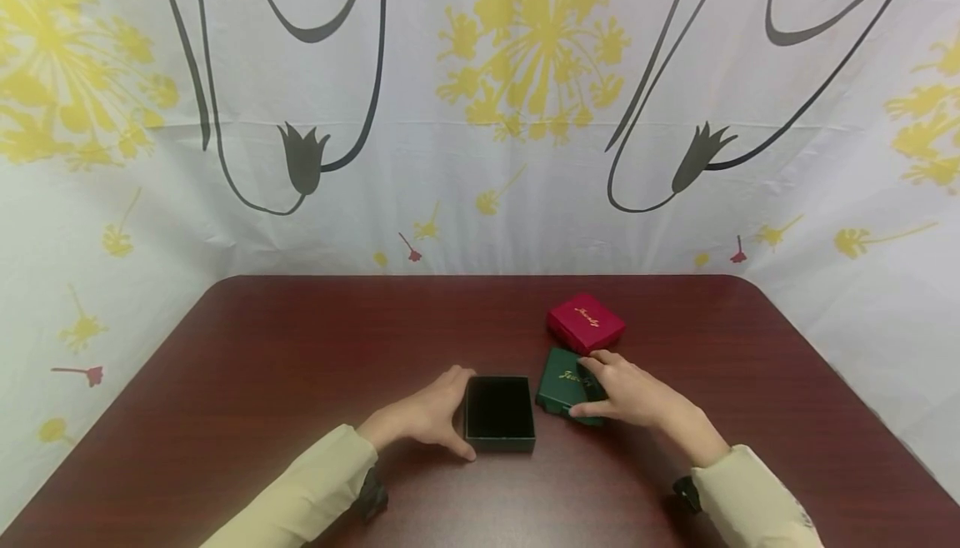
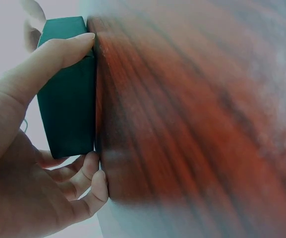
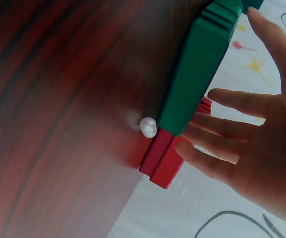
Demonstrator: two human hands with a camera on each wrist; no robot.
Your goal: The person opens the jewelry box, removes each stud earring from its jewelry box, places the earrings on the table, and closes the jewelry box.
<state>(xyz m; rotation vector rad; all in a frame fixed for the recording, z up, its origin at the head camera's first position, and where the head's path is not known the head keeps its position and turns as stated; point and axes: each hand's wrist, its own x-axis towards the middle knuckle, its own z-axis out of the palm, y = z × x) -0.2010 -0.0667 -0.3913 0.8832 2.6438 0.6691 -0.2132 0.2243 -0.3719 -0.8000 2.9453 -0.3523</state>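
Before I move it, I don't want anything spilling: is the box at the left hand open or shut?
Open: in the head view, the box shows a rim around a dark inside, no lid over it.

From the head view's middle, a glossy red-brown table [image 1: 337, 323] spreads toward six o'clock and a white cloth [image 1: 420, 98] rises toward twelve, grey flowers [image 1: 303, 163] printed at ten and two. A gold-lettered red box [image 1: 582, 330] lies at four o'clock. In the right wrist view, a small white ball [image 3: 148, 127] sits at the red box's eleven o'clock.
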